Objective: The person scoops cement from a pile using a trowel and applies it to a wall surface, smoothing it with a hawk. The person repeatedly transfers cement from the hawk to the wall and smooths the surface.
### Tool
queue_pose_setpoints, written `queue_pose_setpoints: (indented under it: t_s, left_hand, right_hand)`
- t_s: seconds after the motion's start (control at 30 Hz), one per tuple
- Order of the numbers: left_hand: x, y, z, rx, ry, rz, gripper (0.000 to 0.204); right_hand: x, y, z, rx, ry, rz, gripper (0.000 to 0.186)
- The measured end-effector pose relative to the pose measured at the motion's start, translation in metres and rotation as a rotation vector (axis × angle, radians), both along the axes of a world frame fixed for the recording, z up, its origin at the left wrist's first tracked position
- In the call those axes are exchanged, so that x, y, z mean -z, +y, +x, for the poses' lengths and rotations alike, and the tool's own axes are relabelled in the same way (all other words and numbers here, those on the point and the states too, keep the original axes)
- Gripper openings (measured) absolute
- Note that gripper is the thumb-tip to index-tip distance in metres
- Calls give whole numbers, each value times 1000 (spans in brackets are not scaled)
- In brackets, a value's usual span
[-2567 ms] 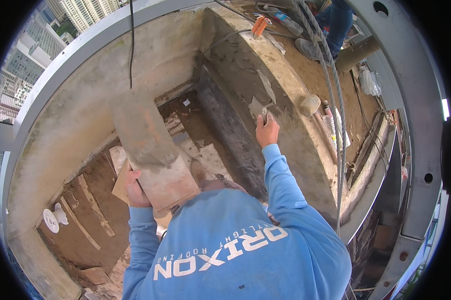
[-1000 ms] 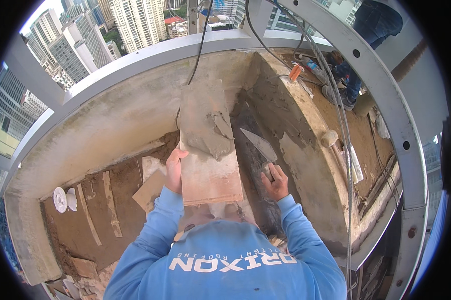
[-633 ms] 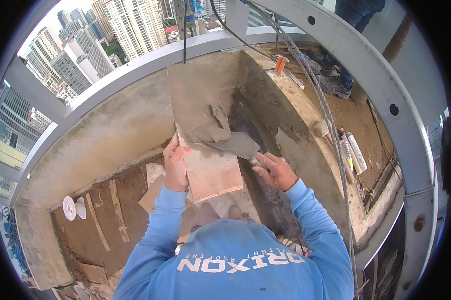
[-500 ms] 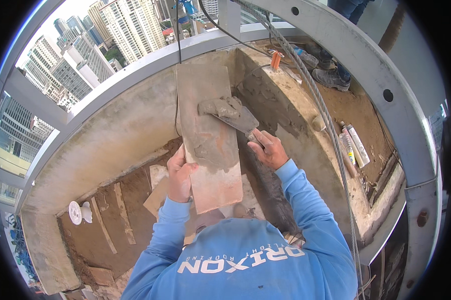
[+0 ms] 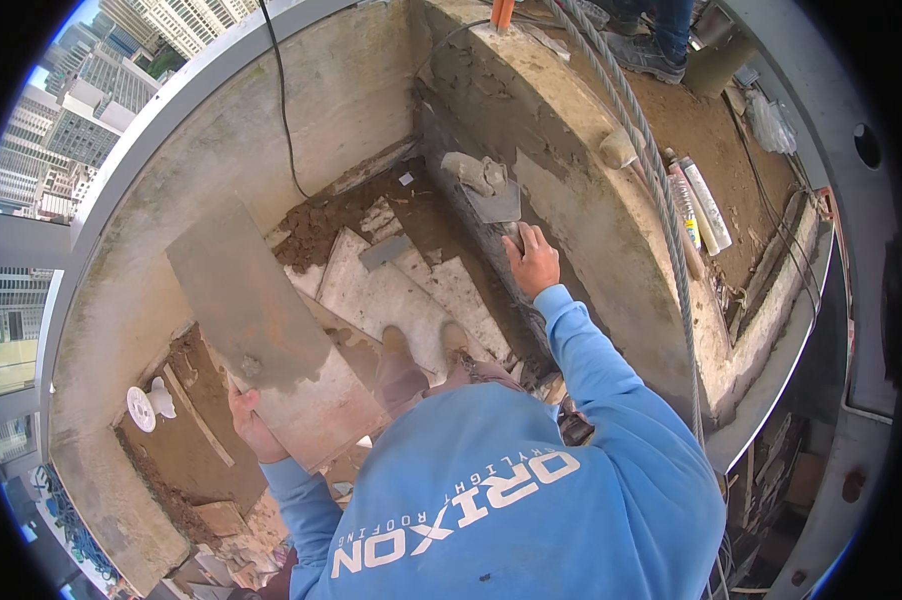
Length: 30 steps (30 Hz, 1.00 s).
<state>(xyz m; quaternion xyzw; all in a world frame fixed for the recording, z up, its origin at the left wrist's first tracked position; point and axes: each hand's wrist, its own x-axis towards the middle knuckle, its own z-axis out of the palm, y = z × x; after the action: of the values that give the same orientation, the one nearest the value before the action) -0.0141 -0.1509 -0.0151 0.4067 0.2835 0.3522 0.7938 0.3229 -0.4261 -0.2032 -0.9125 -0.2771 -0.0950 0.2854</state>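
My right hand is closed on the handle of a trowel, which bears a lump of grey mortar beside the partly coated inner face of the right-hand concrete wall. At the lower left, my left hand grips the edge of a long board. Grey mortar residue covers most of that board, and its near end is paler. My blue long sleeves and top fill the lower middle, with my boots below on pale boards lying on the dirt floor.
A white spool lies at left. On the right ledge are a mallet, tubes and orange pieces; steel cables cross it. Another person's boot is at top right. A curved metal frame borders the pit, with city buildings beyond.
Since half a second ago, the trowel has lifted mortar off the board and moved up and right toward the wall. The board has shifted left and tilted; the view has swung downward.
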Motion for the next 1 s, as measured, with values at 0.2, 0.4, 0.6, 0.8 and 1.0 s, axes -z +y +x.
queue_pose_setpoints:
  t_s: [0.2,0.4,0.6,0.8,1.0]
  left_hand:
    - [11,-4,-45,-188,203,-66,67]
    - [14,-12,-45,-202,235,-124,66]
    - [21,-13,-45,-205,234,-162,69]
    - [34,-18,6,-66,35,-249,67]
    - [61,-3,77,203,-57,-375,68]
  right_hand:
    - [84,-27,11,253,253,-279,49]
    - [153,-33,139,360,694,-66,40]
    - [79,-60,128,466,1037,309,43]
    - [88,-150,49,438,710,248,42]
    - [-42,-56,-13,36,499,201,41]
